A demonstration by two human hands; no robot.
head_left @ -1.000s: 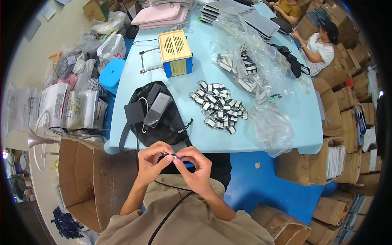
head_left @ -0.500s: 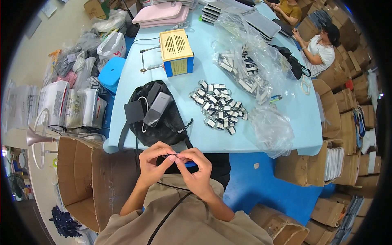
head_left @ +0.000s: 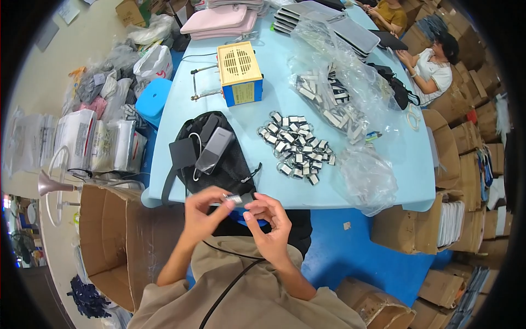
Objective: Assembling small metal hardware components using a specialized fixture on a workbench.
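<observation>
My left hand (head_left: 205, 217) is above the table's near edge, pinching a small black-and-white tag (head_left: 234, 199) between thumb and fingertips. Close beside it, my right hand (head_left: 272, 226) has its fingers apart and nothing visible in it. Beyond my hands lies a pile of similar black-and-white tags (head_left: 298, 143) with thin loops. To the left of the pile a black mesh bag (head_left: 222, 174) lies flat, carrying a grey power bank (head_left: 215, 148) with a white cable and a dark square case (head_left: 182, 153).
A yellow-and-blue box device (head_left: 241, 71) with metal rods stands on the light blue table (head_left: 219, 107). A clear plastic bag (head_left: 334, 109) of more tags lies to the right. Pink pouches (head_left: 213, 22) are at the back. A cardboard box (head_left: 118, 247) stands at left; two people sit far right.
My hands have drawn apart: the right has let go and spread its fingers, while the left keeps the tag, which now shows its white face. The view has shifted slightly.
</observation>
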